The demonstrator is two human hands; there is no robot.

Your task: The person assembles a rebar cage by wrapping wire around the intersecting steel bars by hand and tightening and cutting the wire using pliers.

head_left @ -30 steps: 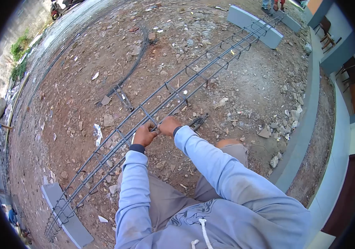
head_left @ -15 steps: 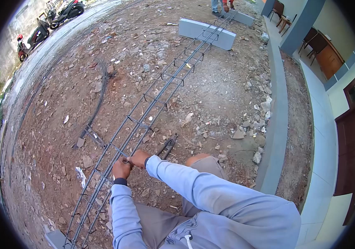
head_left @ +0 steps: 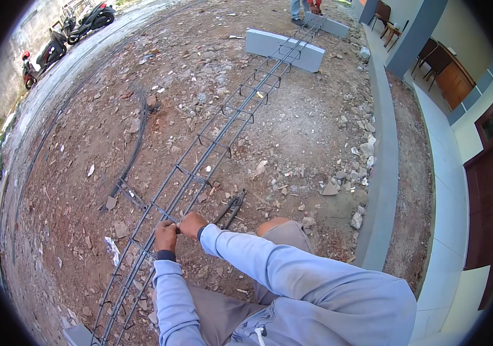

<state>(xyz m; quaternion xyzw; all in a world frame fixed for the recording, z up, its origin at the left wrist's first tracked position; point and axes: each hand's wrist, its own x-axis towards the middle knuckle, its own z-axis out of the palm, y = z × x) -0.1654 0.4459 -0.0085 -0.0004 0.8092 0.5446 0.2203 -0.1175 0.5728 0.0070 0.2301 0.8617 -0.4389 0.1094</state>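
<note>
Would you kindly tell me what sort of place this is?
It is most likely an outdoor building site: a long cage of dark metal bars stretches over brown, rubble-strewn earth, and a pale grey rectangular block lies beneath it toward the far end.

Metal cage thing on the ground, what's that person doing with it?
The person in the light blue top has the left hand and right hand close together at the long metal cage; what the fingers pinch is too small to tell. Farther off, the cage crosses a gray block. A dark tool lies on the dirt near the right hand.
</note>
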